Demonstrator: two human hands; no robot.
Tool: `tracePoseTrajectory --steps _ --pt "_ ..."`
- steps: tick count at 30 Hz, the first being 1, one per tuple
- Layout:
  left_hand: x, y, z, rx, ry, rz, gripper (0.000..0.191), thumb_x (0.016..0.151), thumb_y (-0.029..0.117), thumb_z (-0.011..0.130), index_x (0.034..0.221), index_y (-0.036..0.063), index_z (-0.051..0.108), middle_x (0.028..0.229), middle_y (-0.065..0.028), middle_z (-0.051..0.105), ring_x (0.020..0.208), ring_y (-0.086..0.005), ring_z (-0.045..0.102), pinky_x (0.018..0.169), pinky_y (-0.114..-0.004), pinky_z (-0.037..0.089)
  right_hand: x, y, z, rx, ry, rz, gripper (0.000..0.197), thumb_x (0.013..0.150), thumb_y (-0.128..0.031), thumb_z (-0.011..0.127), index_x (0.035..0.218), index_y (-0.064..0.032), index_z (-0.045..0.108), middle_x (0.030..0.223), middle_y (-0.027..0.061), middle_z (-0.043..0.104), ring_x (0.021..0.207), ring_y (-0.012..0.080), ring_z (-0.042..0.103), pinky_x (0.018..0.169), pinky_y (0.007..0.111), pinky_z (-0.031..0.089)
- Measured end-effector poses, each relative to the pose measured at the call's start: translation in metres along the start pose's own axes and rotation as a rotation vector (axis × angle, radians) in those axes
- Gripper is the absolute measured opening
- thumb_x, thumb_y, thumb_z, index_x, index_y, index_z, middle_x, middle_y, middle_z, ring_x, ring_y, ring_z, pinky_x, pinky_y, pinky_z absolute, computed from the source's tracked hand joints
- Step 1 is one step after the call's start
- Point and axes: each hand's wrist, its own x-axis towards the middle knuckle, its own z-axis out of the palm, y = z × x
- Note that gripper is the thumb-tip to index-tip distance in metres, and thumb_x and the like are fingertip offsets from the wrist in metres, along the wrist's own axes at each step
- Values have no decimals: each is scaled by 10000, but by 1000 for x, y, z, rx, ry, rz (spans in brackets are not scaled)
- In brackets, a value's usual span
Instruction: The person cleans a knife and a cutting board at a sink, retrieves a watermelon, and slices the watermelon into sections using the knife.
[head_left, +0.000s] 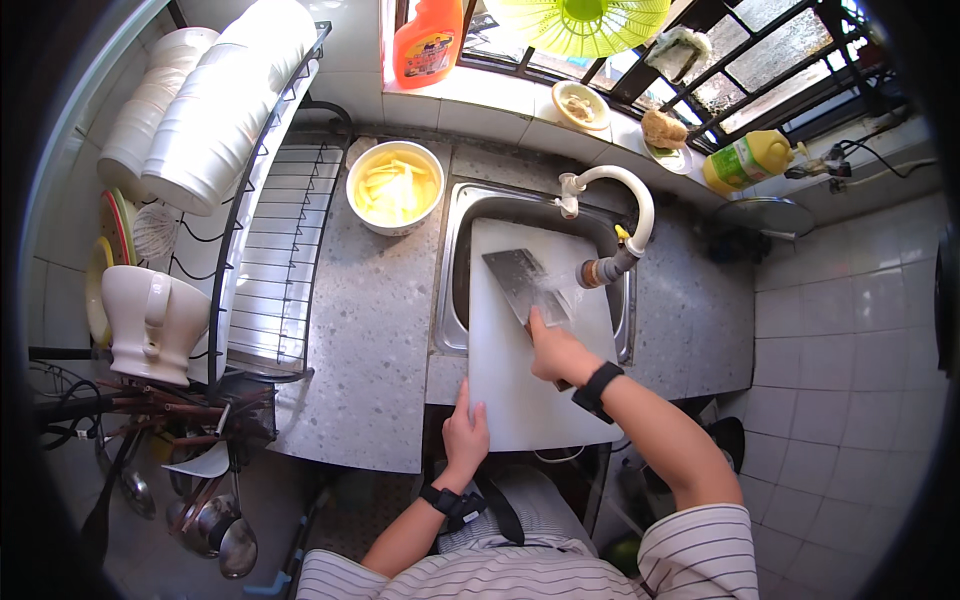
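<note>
My right hand (559, 351) grips the handle of a cleaver (517, 281), whose broad blade lies over a white cutting board (510, 382). Water from the faucet (637, 202) splashes on the blade. The board leans across the stainless steel sink (456, 300), its near end jutting past the counter's front edge. At the board's left edge, my left hand (466, 429) holds it, the thumb on top and part of the hand hidden. A white bowl (396, 223) of pale yellow cut pieces in liquid stands on the counter, left of the sink.
A dish rack (277, 247) with stacked white bowls (217, 112) and a cream pitcher (154, 322) fills the left side. Ladles (238, 547) hang below it. On the windowsill stand an orange bottle (427, 45), a small dish (581, 105), a sponge (664, 129) and a yellow bottle (746, 161).
</note>
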Motion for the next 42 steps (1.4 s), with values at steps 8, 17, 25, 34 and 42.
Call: tracePoseTrajectory --steps 8,17,25,34,42 --pt "-5 -7 4 8 7 8 483 843 172 499 1291 27 393 812 -246 601 667 -384 601 585 -444 477 -101 4 -8 -21 -189 92 831 651 -27 529 1355 56 95 839 329 574 793 448 579 720 456 466" --pt "-4 -1 2 -13 -11 63 487 837 167 509 1285 12 396 820 -253 598 671 -386 601 581 -427 481 21 39 6 50 63 121 779 695 -35 508 1343 99 96 895 323 575 839 405 594 722 419 482" --pt "-1 3 -2 17 -31 -14 475 845 169 498 1279 3 397 839 -251 602 709 -384 607 608 -430 485 -153 47 9 -52 -225 187 822 663 -44 530 1357 44 99 800 318 580 775 455 578 701 488 461" --pt "-3 3 1 14 -77 -43 451 859 151 472 1273 -11 398 905 -258 599 784 -376 612 660 -400 489 12 102 -39 93 31 231 454 691 -38 494 1101 83 343 883 319 581 852 420 588 704 429 483" --pt "1 1 -4 26 -24 14 452 858 160 474 1281 21 399 866 -260 601 760 -391 606 647 -426 485 -88 26 19 75 -153 2 859 664 -25 510 1362 68 17 784 315 580 689 434 585 646 460 472"
